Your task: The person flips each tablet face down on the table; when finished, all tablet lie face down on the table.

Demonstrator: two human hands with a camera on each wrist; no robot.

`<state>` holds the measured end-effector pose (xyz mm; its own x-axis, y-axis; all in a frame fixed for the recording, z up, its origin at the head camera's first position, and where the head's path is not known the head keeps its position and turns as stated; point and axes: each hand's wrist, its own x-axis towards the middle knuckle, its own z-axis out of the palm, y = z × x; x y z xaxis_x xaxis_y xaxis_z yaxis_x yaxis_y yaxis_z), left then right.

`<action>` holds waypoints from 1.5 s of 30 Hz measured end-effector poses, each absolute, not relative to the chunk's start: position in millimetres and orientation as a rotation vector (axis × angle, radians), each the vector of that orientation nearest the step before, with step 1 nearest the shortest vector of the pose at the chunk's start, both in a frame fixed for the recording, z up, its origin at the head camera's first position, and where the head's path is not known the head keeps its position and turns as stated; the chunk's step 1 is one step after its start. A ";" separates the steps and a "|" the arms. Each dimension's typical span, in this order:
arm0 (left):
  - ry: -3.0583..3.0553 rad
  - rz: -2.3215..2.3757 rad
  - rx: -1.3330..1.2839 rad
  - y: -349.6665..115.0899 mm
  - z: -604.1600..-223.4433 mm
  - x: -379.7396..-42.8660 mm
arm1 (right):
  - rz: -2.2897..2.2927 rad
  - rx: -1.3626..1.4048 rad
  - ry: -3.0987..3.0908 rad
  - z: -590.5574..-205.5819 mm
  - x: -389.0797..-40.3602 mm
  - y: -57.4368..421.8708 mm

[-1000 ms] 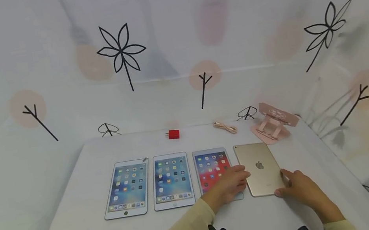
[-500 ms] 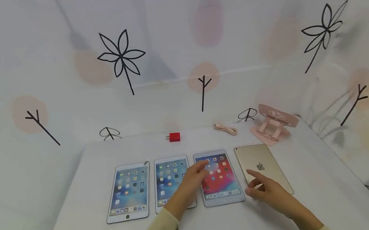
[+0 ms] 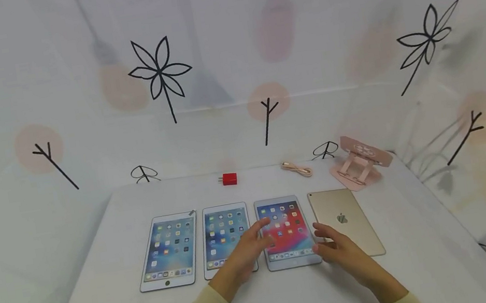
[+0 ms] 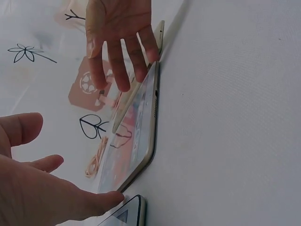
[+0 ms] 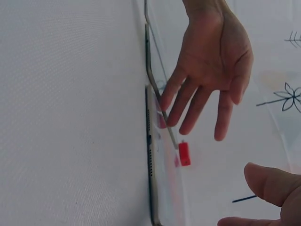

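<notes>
A tablet with a red and blue screen [image 3: 287,218] lies face up between my two hands in the head view. My left hand [image 3: 241,254] reaches over its left edge, fingers loosely extended; a fingertip is near or on the edge in the left wrist view. At its right edge is my right hand [image 3: 348,256], fingers spread and slightly bent, holding nothing. Whether that hand touches the edge I cannot tell. Right of it, a gold tablet [image 3: 345,204] lies face down, partly covered by the right hand. A white tablet with a blue screen [image 3: 221,222] is partly under my left hand.
Another white tablet [image 3: 169,246] lies face up at the left end of the row. Behind the row are a red plug adapter [image 3: 229,178], a coiled cable [image 3: 296,168] and a pink folding stand [image 3: 360,163]. A patterned cloth backdrop [image 3: 214,87] rises behind the table.
Both hands have left the gold tablet's sides and moved left to either side of the red-screened tablet. The gold tablet stays in place. Since half a second ago, the right hand shifted slightly left.
</notes>
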<state>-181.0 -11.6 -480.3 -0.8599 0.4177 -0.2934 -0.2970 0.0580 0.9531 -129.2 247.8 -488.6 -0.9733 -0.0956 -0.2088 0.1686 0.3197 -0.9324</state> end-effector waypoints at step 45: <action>1.546 2.063 0.156 2.6 -484.2 -184.0 | -2.177 -0.171 1.715 -481.4 -130.0 212.2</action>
<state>-184.0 2.6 -484.2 -0.8413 0.4900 -0.2283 -0.3568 -0.1861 0.9155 -130.0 212.2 -481.4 -0.9267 -0.3535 -0.1271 0.2063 -0.1963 -0.9586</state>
